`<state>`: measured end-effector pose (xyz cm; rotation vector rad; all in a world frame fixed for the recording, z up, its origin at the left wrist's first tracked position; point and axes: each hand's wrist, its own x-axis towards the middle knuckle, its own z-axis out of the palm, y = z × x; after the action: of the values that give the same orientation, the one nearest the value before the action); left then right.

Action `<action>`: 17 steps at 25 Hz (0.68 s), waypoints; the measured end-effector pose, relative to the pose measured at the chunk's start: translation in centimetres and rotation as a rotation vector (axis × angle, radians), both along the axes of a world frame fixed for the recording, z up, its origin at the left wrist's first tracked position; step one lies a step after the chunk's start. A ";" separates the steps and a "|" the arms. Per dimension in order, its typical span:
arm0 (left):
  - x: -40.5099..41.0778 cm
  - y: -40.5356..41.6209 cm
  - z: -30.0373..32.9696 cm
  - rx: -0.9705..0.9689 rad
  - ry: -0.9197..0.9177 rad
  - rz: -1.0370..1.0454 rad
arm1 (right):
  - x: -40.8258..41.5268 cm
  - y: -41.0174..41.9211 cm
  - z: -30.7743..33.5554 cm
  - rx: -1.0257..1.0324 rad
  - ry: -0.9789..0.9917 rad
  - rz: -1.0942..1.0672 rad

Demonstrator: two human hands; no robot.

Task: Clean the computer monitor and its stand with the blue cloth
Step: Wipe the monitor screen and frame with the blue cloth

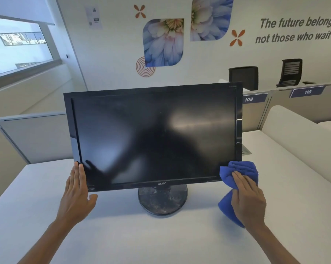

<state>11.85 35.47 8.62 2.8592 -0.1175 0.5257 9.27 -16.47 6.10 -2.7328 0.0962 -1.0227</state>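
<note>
The monitor (153, 138) stands at frame centre on the white desk (160, 241). The right hand (248, 199), fingers extended flat, presses the blue cloth (240, 168) against the screen's lower right corner. The left hand (76, 193), open and flat, braces the lower left bezel. Judgement: screen wiping is in hand. The round stand (162, 201) looks dusty and untouched; it comes next, and calls for lowering the cloth. The stand's neck and the monitor's rear are hidden.

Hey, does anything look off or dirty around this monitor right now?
Yes. The round stand base under the monitor is dusty, with pale speckled grime. The monitor also sits tilted, its left side lower than its right.
</note>
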 end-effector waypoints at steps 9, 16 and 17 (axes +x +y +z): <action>0.5 -0.1 0.0 -0.026 0.006 0.012 | 8.5 0.5 19.4 0.744 -0.522 -0.077; 0.5 0.1 0.3 0.019 0.018 -0.001 | 14.3 -0.2 21.3 -0.004 -0.157 -0.019; 0.5 0.2 0.4 0.025 0.017 -0.004 | 14.4 -0.4 20.2 -0.037 -0.138 -0.018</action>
<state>12.35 35.67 8.99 2.8864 -0.1280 0.5024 23.64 -16.82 26.34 -2.6890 0.0795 -1.2268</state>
